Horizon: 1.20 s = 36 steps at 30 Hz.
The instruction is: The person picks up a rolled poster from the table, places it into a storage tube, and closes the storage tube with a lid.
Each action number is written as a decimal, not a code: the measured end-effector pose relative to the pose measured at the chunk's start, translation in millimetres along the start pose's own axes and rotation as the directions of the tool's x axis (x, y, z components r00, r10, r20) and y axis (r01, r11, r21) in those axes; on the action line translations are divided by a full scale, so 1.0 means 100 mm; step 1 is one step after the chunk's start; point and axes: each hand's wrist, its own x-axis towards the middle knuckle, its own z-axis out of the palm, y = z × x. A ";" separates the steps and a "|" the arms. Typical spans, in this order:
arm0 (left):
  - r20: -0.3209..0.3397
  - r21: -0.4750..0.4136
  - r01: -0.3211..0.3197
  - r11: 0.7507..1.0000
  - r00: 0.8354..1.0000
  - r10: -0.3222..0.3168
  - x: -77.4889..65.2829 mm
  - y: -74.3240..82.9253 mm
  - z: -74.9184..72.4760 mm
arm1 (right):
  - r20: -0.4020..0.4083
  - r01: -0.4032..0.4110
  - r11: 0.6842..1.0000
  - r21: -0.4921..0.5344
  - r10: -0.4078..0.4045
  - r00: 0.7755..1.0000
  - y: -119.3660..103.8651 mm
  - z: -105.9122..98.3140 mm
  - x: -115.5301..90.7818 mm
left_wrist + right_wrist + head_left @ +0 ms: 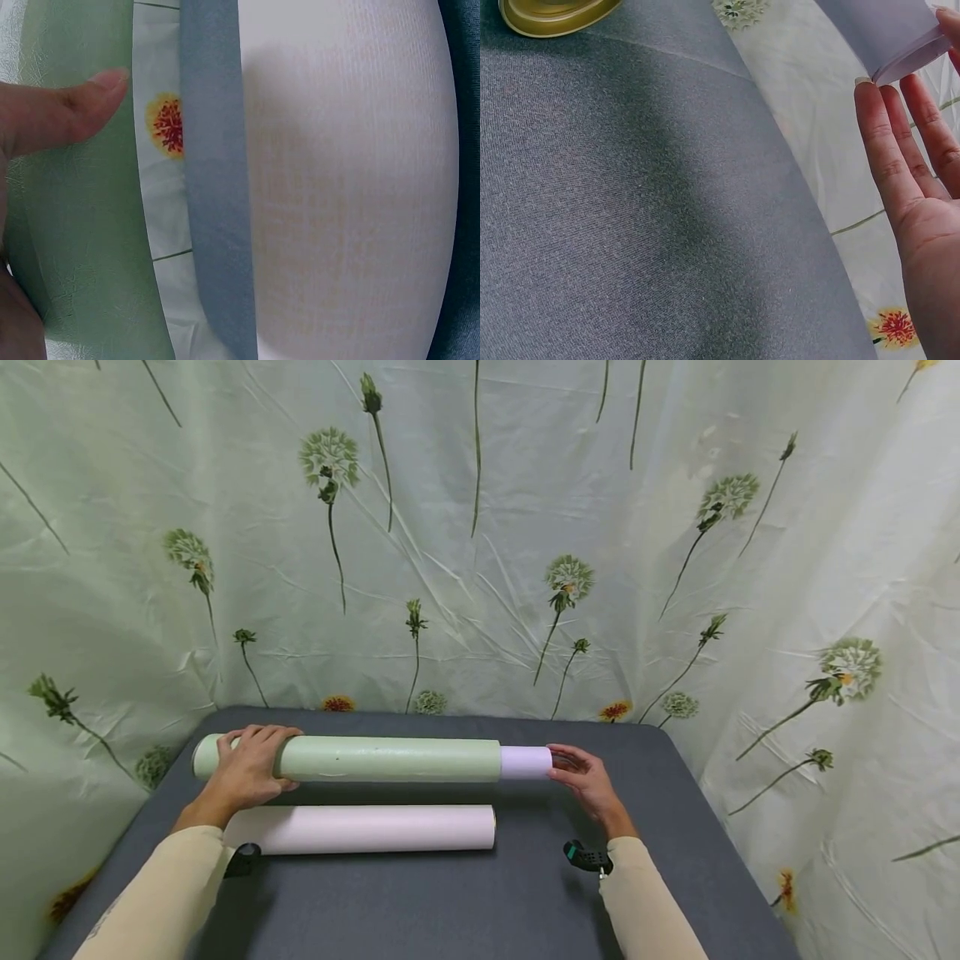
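A long pale-green tube [390,758] lies crosswise in front of me, with a shadow beneath it. My left hand [253,762] grips it from above near its left end; the left wrist view shows the thumb [90,105] against its glossy surface. From the tube's right end sticks out a lavender paper roll [525,762], whose inner length is hidden. My right hand [588,781] holds this roll's free rim between thumb and fingertips, its palm away from it. Nearer to me rests a pinkish-white tube [375,828], woven-looking in the left wrist view.
Both tubes are over a dark grey cloth-covered table [420,902]. In the right wrist view the pinkish tube's end has a gold metal cap [555,19]. A pale curtain [465,568] printed with dandelions hangs behind the table and along its sides.
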 end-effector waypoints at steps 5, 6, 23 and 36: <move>0.012 -0.005 0.011 1.000 1.000 -0.011 0.00 0.00 0.00 | -0.011 -0.006 1.000 -0.014 0.006 1.000 0.02 0.03 0.02; 0.011 -0.004 0.011 1.000 1.000 -0.010 0.00 0.00 0.00 | -0.015 -0.006 1.000 -0.014 0.006 1.000 0.02 0.04 0.02; 0.021 -0.038 0.015 0.999 1.000 -0.014 -0.01 0.02 -0.01 | 0.014 0.011 0.999 -0.051 -0.010 1.000 0.03 0.22 0.11; 0.018 -0.047 0.032 0.998 0.999 -0.032 -0.02 0.03 0.05 | 0.021 -0.023 0.999 -0.048 0.024 1.000 0.02 0.36 0.17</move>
